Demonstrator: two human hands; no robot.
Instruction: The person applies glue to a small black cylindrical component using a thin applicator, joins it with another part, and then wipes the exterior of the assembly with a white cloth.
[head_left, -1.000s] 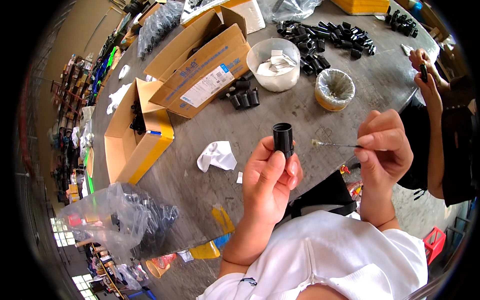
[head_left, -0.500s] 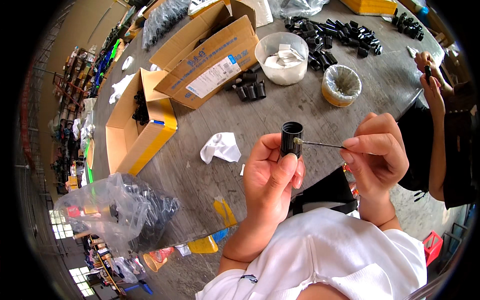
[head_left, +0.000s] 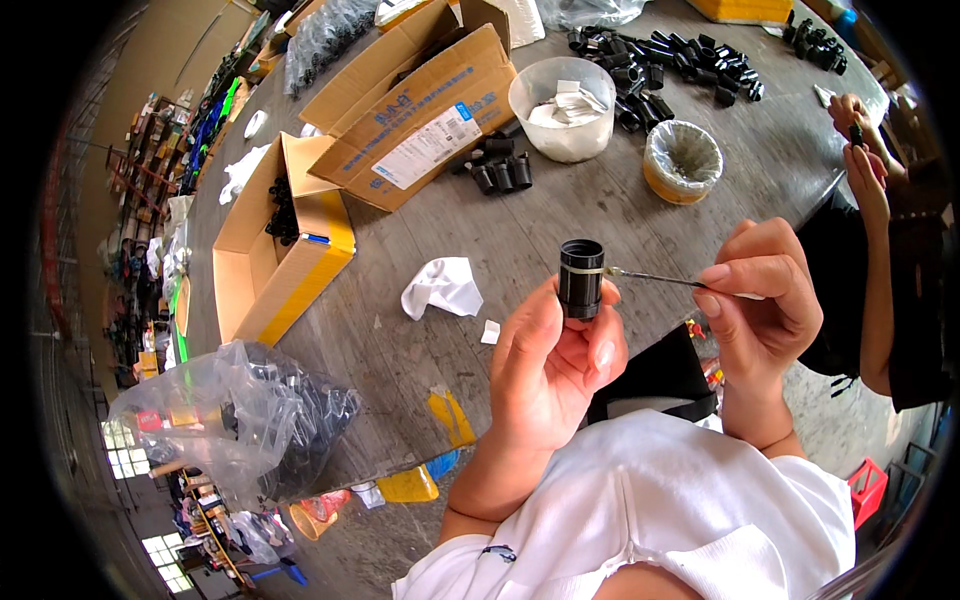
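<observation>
Shifting round the tube [head_left: 581, 290], the left hand [head_left: 552, 385] has bared more of its front, and the stick [head_left: 655, 277] now meets its right edge. Before the worktop [head_left: 390, 385], the left grip holds the tube upright; the right hand [head_left: 765, 300] pinches the stick. Below the tube's rim runs a pale band [head_left: 582, 270]. Coating seems in hand; the next move calls for turning the tube against a steady tip [head_left: 611, 271].
</observation>
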